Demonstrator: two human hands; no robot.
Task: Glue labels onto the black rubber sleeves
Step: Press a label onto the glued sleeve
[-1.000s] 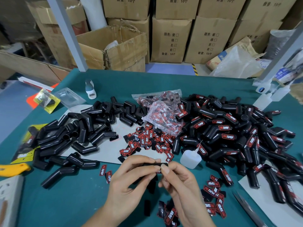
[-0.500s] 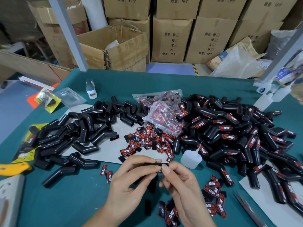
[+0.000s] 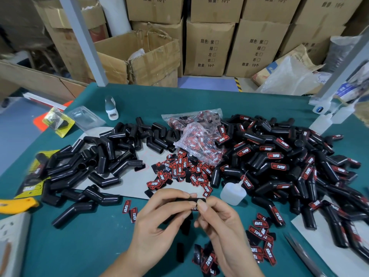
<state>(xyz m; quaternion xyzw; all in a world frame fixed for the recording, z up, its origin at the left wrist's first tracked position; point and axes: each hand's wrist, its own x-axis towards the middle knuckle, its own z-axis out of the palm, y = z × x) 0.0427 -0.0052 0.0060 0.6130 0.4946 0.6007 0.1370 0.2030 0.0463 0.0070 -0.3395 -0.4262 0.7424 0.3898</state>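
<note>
My left hand [image 3: 159, 216] and my right hand [image 3: 219, 224] meet at the near centre and together pinch one black rubber sleeve [image 3: 191, 200]; a red label edge shows under my right thumb. Most of that sleeve is hidden by my fingers. Unlabelled black sleeves [image 3: 95, 164] lie heaped at the left. Sleeves bearing red labels [image 3: 283, 162] are piled at the right. Loose red-and-black labels [image 3: 183, 172] are scattered in the middle. A small translucent glue bottle [image 3: 232, 193] stands just right of my hands.
Clear bags of labels [image 3: 199, 140] lie behind the loose ones. More labels [image 3: 259, 236] lie near my right hand. Scissors [image 3: 299, 254] rest at the near right, a yellow tool [image 3: 16, 204] at the left edge. A white-and-teal bottle [image 3: 110, 107] stands further back. Cardboard boxes [image 3: 209, 48] line the back.
</note>
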